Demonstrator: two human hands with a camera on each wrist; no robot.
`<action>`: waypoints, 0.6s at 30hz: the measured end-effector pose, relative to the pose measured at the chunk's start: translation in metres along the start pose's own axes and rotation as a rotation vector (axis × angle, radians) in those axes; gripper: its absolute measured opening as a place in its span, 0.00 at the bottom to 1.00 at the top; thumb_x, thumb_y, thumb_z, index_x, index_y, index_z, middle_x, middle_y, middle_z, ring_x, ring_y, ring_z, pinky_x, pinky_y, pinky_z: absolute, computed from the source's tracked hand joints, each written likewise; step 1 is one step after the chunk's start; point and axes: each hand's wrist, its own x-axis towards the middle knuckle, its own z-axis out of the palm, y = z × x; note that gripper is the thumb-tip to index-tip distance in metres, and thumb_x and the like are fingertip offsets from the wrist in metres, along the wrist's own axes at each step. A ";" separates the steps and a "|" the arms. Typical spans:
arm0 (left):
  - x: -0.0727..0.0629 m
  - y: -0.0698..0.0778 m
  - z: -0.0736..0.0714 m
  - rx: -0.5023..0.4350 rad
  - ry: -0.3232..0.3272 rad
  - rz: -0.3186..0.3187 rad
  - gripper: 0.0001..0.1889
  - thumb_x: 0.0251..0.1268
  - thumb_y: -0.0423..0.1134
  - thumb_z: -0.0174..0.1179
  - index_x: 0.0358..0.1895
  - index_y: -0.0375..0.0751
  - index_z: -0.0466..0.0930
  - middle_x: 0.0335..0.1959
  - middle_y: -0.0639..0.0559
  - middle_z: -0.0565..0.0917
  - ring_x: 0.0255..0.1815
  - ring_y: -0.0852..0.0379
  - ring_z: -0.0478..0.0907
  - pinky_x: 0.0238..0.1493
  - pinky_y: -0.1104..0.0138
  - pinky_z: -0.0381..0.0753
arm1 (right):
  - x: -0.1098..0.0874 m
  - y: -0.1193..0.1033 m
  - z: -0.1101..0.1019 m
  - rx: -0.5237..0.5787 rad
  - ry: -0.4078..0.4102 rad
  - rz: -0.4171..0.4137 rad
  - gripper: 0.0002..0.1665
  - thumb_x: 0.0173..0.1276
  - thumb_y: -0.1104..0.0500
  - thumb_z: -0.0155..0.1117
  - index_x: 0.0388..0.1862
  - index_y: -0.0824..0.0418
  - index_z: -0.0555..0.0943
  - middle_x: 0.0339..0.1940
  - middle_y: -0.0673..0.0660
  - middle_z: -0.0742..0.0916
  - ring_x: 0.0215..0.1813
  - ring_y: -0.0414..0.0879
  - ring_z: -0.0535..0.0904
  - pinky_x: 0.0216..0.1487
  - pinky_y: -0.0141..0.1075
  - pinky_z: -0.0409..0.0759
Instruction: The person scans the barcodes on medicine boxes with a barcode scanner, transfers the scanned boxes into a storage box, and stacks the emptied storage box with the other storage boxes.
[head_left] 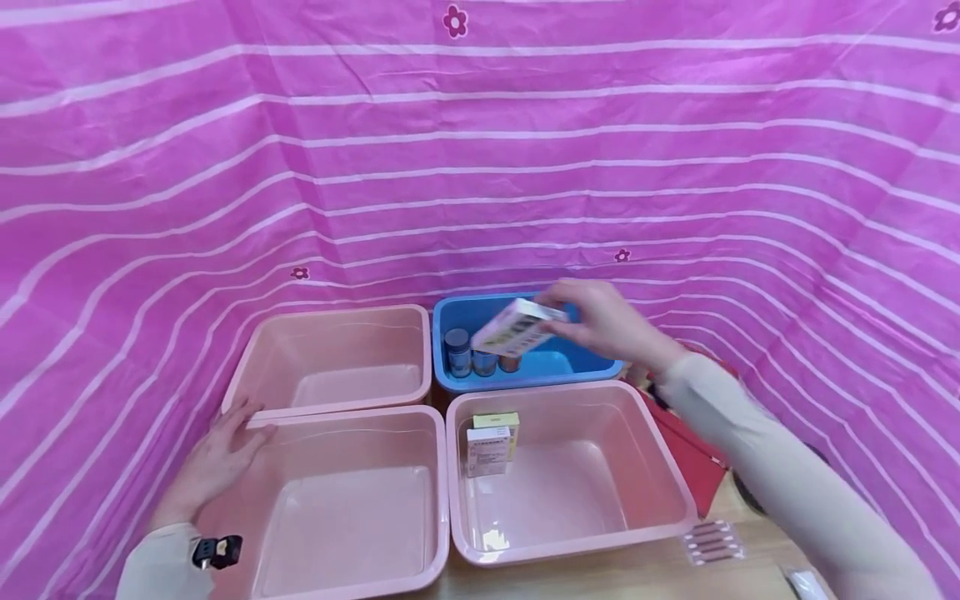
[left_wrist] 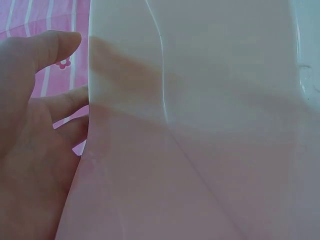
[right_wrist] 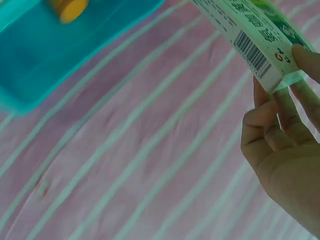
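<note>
My right hand [head_left: 600, 321] pinches one end of a white medicine box [head_left: 517, 327] above the blue bin [head_left: 542, 379]. In the right wrist view the box [right_wrist: 255, 37] shows a barcode, dark printing and a green panel, with thumb and fingertips at its lower end. Below it in the blue bin stand dark-capped bottles [head_left: 458, 354] and an orange-brown one [head_left: 510, 363], partly hidden by the box. My left hand [head_left: 221, 462] rests at the left rim of the front left pink bin [head_left: 442, 500], fingers loosely spread and holding nothing.
Two small medicine boxes [head_left: 487, 450] stand in the front right pink bin [head_left: 570, 550]. Another pink bin [head_left: 423, 333] is at the back left. To the right lie a red bag [head_left: 686, 450] and a packet of brown strips [head_left: 712, 542]. A striped pink cloth [head_left: 480, 183] hangs around.
</note>
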 end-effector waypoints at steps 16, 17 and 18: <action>-0.002 -0.001 0.001 -0.023 0.040 0.008 0.37 0.79 0.54 0.54 0.78 0.30 0.58 0.83 0.29 0.45 0.77 0.17 0.46 0.68 0.22 0.50 | 0.202 -0.047 0.171 -0.068 -0.329 0.097 0.23 0.71 0.58 0.68 0.64 0.59 0.82 0.60 0.55 0.88 0.60 0.48 0.84 0.64 0.39 0.82; -0.002 -0.001 0.001 -0.028 0.044 0.011 0.37 0.79 0.53 0.54 0.78 0.30 0.58 0.83 0.29 0.46 0.77 0.17 0.46 0.68 0.22 0.50 | 0.209 -0.048 0.179 -0.073 -0.332 0.103 0.23 0.71 0.58 0.68 0.63 0.60 0.82 0.60 0.55 0.88 0.59 0.48 0.84 0.64 0.39 0.82; -0.002 -0.002 0.001 -0.030 0.051 0.014 0.37 0.78 0.53 0.55 0.77 0.30 0.59 0.83 0.29 0.46 0.78 0.18 0.46 0.68 0.22 0.50 | 0.215 -0.048 0.187 -0.077 -0.333 0.112 0.23 0.71 0.58 0.68 0.63 0.60 0.82 0.59 0.55 0.88 0.59 0.48 0.84 0.64 0.39 0.82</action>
